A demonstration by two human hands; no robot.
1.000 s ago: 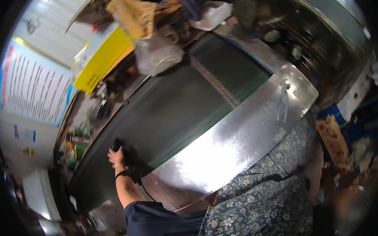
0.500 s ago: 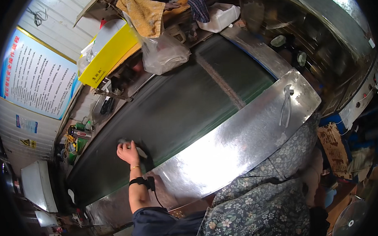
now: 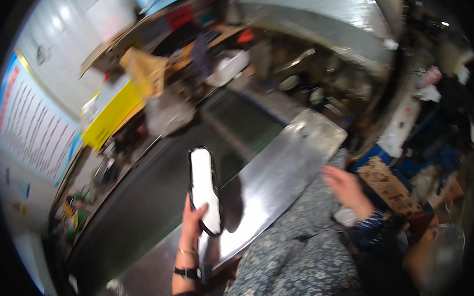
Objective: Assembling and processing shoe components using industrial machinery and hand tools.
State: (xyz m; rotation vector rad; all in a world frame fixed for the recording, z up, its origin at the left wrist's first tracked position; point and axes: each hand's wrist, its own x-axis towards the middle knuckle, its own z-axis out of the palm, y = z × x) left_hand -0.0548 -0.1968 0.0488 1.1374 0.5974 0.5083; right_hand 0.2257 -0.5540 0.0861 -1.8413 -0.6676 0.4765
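Raised above the workbench, my left hand grips a shoe by its lower end, the thumb lying over its edge. Its long white bottom face is turned up toward me, with a black rim around it; the rest is hidden underneath. My right hand is off to the right, past the bench's front edge and beside my floral apron. Its fingers are stretched out, somewhat blurred, with nothing visible in them. Below the shoe runs a dark belt, bordered by a shiny metal plate.
A yellow box, a clear plastic bag, an orange cloth and a white container line the bench's far side. A worn brown board stands at the right among clutter. A poster hangs at the left.
My left hand has lifted the shoe off the belt, nearer to me and rightward, its white face now showing. My right hand has come into view. The whole view has shifted and blurred.
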